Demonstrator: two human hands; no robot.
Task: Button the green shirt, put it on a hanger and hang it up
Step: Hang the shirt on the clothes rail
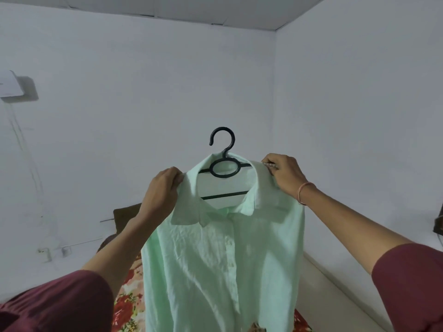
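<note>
Shirt (223, 264) dead centre in my view — the pale green one, held up in front of a white wall (143, 92) with its front placket buttoned down the middle and its collar spread open. I see the black hanger (224, 167) already inside the neck: its hook sticks up at twelve o'clock above the collar, and its oval ring and lower bar show through the opening. My left hand (163, 188), at nine o'clock from the hanger, has its fingers pinched on the shirt's shoulder seam. My right hand (285, 174), at three o'clock, grips the other shoulder just beside the collar, fingers curled over the cloth, a thin bangle (303, 191) on the wrist. Both dark red sleeves (60, 305) reach in from the lower corners. Below the hem, at six o'clock, lies a red floral bedspread (127, 305).
</note>
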